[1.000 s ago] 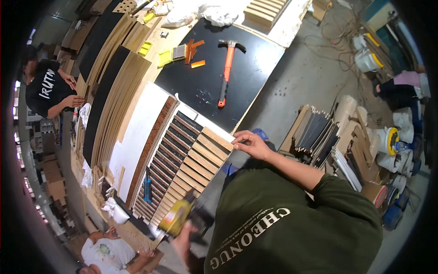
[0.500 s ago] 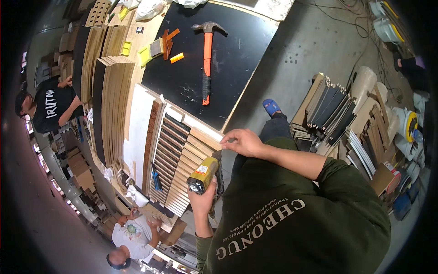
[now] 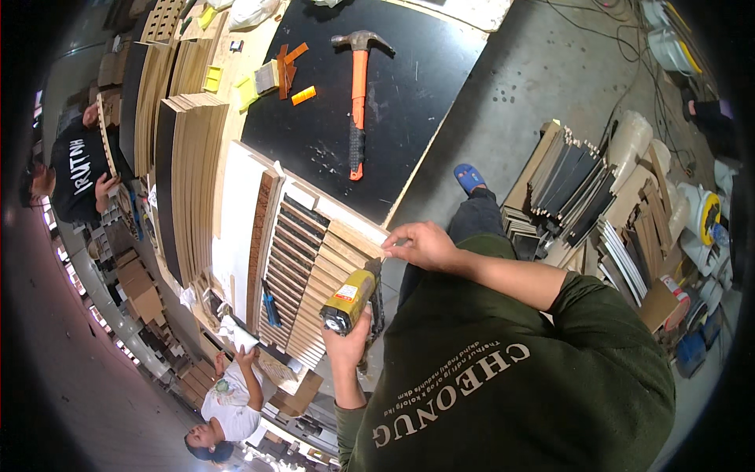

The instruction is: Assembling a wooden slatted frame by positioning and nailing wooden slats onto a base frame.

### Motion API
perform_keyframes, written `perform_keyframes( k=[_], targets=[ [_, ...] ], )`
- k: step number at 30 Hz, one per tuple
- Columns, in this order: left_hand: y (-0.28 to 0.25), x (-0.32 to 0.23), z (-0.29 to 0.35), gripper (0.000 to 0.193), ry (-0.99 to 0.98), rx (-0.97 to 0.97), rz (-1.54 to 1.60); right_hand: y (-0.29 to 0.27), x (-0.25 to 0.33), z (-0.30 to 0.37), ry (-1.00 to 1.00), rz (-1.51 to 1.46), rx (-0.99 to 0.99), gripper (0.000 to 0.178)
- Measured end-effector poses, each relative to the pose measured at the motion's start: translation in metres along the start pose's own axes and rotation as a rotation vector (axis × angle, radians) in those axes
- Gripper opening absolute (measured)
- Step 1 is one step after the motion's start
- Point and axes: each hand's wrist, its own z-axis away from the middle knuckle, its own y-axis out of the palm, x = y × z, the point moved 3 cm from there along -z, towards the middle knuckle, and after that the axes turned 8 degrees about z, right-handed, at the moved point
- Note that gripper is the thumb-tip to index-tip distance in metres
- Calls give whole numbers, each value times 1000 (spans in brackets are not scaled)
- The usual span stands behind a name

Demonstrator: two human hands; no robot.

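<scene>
My left hand is wrapped around the grip of a yellow and black nail gun. The gun's nose meets the right edge of a row of light wooden slats, laid side by side on the bench. At the upper right corner of that row is my right hand, its thumb and forefinger pinched close to the slat ends, near the gun's nose. Whatever lies between those fingertips is too small to make out. Dark gaps separate the slats toward their left part.
A claw hammer lies on the black board, near orange and brown scraps. Blue-handled pliers rest on the slats. Stacked boards stand at left. Strip bundles occupy the floor at right. Two co-workers are across the bench.
My hands and the nail gun stay almost in place. The co-worker in black now holds up a long strip. The co-worker in white has reached toward a white bundle on the bench.
</scene>
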Motion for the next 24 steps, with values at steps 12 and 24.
perform_keyframes(
  k=[12, 24],
  targets=[
    [0, -10, -1, 31, -4, 20, -131, 6, -5, 1, -4, -44, -19, 19],
    [-2, -25, 6, 31, 109, -18, -299, 21, -7, -3, -141, -79, -99, 17]
  ],
)
